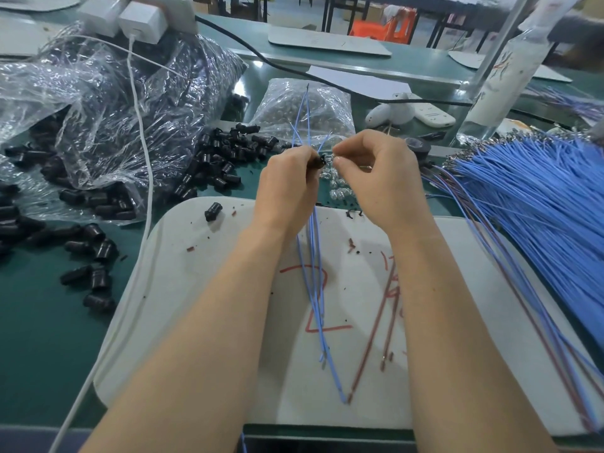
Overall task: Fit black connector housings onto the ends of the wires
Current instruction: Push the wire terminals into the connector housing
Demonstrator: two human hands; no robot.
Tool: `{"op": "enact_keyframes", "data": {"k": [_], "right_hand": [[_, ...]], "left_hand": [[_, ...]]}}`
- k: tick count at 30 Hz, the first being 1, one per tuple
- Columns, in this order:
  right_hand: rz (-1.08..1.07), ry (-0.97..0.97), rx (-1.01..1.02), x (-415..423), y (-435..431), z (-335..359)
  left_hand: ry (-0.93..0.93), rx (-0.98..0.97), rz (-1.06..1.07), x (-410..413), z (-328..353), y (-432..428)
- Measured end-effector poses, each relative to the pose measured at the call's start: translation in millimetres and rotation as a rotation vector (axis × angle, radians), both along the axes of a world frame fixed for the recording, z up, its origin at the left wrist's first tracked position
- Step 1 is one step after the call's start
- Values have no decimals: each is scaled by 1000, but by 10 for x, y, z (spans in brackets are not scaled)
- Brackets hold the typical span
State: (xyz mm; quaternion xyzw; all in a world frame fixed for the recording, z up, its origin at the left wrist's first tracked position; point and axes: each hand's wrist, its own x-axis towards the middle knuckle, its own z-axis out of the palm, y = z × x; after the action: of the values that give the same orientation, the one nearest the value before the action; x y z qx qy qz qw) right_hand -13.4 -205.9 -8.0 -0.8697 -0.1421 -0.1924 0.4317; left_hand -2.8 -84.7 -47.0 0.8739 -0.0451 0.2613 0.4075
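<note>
My left hand (287, 184) grips a small black connector housing (319, 162) together with several thin blue wires (313, 256) that trail down over the white board and stick up behind the hand. My right hand (376, 171) pinches something small right at the housing's end; what it pinches is hidden by the fingertips. Both hands meet above the far edge of the white board (202, 289). Loose black housings (222, 165) lie scattered to the left of the hands.
A clear bag of black housings (98, 103) spills at the left. A smaller bag of clear parts (327, 109) sits behind the hands. A thick bundle of blue wires (529, 197) fans out at the right. A white cable (143, 178) crosses the green table.
</note>
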Motion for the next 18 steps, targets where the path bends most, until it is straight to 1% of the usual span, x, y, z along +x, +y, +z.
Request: {"op": "enact_keyframes", "data": {"k": [8, 14, 18], "right_hand": [[-55, -67, -88, -17, 49, -3], [-95, -66, -80, -10, 18, -14], [-119, -27, -87, 12, 3, -37]], "left_hand": [[37, 44, 11, -22, 26, -6], [61, 102, 30, -38, 33, -16], [77, 139, 39, -56, 38, -22]]}}
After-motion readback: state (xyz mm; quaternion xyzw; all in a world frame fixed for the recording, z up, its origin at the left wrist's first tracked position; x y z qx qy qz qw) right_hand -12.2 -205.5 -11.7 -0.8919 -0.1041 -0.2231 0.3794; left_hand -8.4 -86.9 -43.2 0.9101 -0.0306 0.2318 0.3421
